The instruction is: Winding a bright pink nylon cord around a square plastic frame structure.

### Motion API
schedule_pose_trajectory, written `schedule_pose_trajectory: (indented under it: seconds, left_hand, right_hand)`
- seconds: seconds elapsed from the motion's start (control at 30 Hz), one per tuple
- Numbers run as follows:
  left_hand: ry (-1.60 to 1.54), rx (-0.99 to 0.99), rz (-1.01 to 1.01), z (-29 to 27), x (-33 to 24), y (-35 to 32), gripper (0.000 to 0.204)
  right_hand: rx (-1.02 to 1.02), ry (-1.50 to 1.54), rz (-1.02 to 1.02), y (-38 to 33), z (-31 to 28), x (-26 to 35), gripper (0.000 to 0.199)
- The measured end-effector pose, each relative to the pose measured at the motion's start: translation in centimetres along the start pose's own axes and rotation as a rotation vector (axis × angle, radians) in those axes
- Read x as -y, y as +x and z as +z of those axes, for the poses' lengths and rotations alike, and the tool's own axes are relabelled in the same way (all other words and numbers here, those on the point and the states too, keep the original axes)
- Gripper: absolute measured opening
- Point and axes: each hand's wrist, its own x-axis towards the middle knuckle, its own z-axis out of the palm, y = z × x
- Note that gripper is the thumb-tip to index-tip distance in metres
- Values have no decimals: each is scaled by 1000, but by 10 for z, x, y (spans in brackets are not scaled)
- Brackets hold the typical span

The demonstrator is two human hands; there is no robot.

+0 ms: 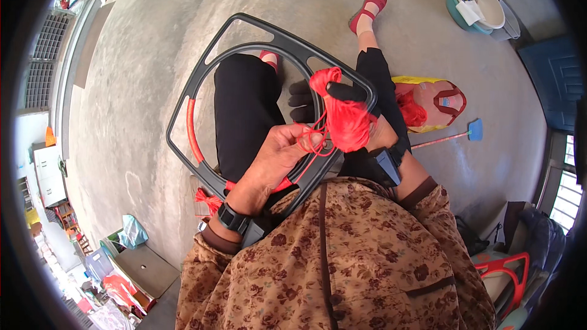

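**Red bundle lying just right of the left fingertips**

We are looking down at a puffy bundle of red cord [350,127], which is sitting over the right side of a flat black plastic frame [286,41] with a large round opening. Its long axis is running obliquely: the narrow neck is pointing forward and slightly left, while the wide end is bulging back toward the brown floral jacket [379,238].

The bare left hand [275,151] is reaching across from the left, its thumb and forefinger closing together on thin red loops [321,148] that are spanning the small gap to the bundle. The right hand [347,92], wearing a black glove, is the nearer one; its thumb is crossing the neck, and dark fingertips are showing through the round opening. The bundle is hiding its palm, so we cannot tell how firmly it is gripping.

Well apart, along the left of the opening, a tight red wrapping [192,128] is covering part of the rim.
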Motion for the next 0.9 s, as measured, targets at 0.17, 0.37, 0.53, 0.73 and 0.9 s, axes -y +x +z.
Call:
schedule_pose_trajectory:
  seconds: [0.17, 0.37, 0.53, 0.73, 0.9]
  left_hand:
    - [129, 5, 45, -2, -11, -3, 21]
    - [30, -87, -47, -4, -10, -2, 23]
    - [-16, -122, -61, -9, -11, 0, 21]
    - [-67, -164, 46, -8, -5, 2, 16]
    - [-110, -178, -44, -12, -7, 2, 12]
  right_hand:
    - [-10, -396, -336, 9, 5, 12, 33]
    - [-252, -418, -464, -54, -34, 68, 32]
    - [-61, -29, -403, -153, -81, 111, 38]
    - [-424, -465, -137, -189, -110, 133, 41]
    - [-563, -498, -345, -154, -119, 122, 39]
